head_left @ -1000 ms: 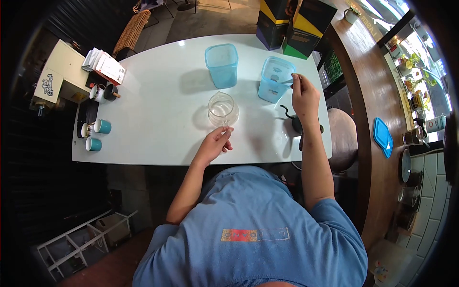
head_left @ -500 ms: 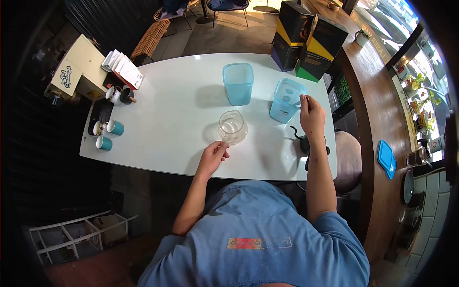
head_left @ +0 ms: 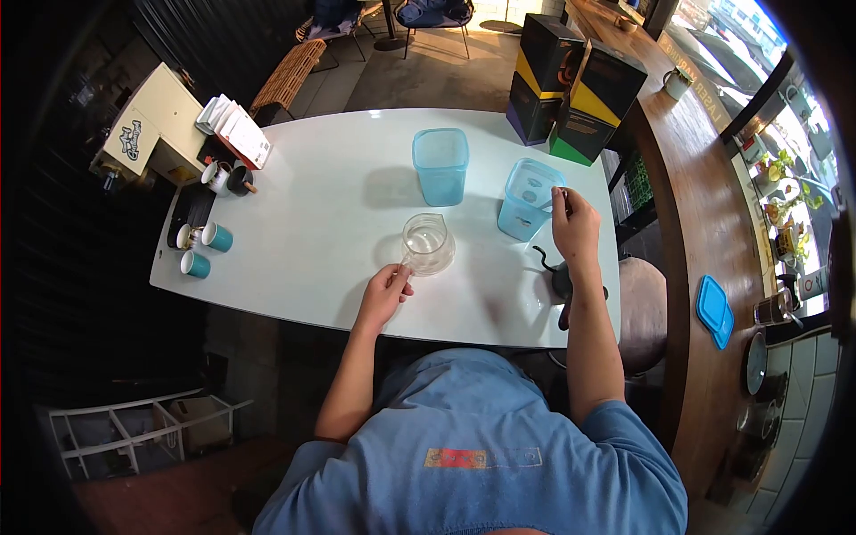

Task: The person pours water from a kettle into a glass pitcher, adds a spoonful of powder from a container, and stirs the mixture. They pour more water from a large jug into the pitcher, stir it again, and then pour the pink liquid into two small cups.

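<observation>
My left hand (head_left: 383, 297) is closed on the handle of a glass coffee server (head_left: 429, 252), which stands on the white table (head_left: 308, 205). My right hand (head_left: 578, 230) is pinched at the right rim of a light blue plastic container (head_left: 521, 218). I cannot tell what its fingers hold; something thin shows by the fingertips. A few greyish pieces show inside that container. A second light blue container (head_left: 441, 178) stands to its left, behind the server. Partly hidden under my right forearm is a dark gooseneck kettle (head_left: 562, 283).
Black boxes (head_left: 599, 94) stand at the far right corner. Teal cups (head_left: 217, 236), a menu stand (head_left: 241, 134) and a cream-coloured machine (head_left: 147, 125) are at the left. On the wooden counter (head_left: 682, 241) at the right lies a blue lid (head_left: 714, 310).
The whole view has shifted slightly. Both hands keep nearly the same places, the left at the server's handle and the right at the container's rim.
</observation>
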{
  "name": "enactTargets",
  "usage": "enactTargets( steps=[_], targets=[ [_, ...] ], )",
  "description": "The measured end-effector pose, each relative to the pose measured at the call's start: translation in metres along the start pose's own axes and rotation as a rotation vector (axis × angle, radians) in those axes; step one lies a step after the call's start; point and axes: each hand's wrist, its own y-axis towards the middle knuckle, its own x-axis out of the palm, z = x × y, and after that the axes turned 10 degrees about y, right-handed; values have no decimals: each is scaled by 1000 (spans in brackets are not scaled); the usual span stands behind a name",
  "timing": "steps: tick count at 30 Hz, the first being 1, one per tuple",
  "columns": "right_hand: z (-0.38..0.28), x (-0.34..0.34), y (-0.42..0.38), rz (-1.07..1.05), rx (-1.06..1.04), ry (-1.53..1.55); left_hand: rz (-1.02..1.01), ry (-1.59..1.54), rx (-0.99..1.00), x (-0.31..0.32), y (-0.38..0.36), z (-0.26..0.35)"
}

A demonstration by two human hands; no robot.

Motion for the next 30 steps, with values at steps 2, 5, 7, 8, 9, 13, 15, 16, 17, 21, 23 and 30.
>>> enactTargets(
  steps=[2, 5, 7, 8, 9, 13, 15, 16, 17, 21, 23, 30],
  targets=[
    [2, 0, 3, -7, -18, -11, 11, -5, -5, 0, 0, 1],
    [3, -1, 5, -31, -24, -11, 15, 22, -20, 1, -1, 3],
    [-2, -3, 7, -46, -23, -47, 52, 11, -36, 3, -2, 5],
    [-4, -2, 7, -53, -16, -86, 59, 10, -44, 3, -1, 3],
    [-3, 0, 7, -62, -10, -83, 67, 34, -19, 3, 0, 2],
    [0, 3, 2, 27, -26, -79, 101, 149, 21, 2, -2, -2],
    [-1, 3, 3, 59, -26, -119, 97, 172, 42, 0, 0, -2],
    [1, 4, 3, 62, -22, -119, 91, 193, 59, -2, 0, -2],
    [3, 6, 4, 76, -48, -135, 74, 214, 68, -5, 0, -2],
    [1, 8, 3, 88, -23, -149, 33, 306, 125, -16, 7, -7],
    [-4, 7, 2, 81, 37, -147, -4, 329, 137, -22, 7, -1],
    [-12, 16, -1, 136, 185, -130, -94, 326, 280, -34, 18, -4]
  ],
)
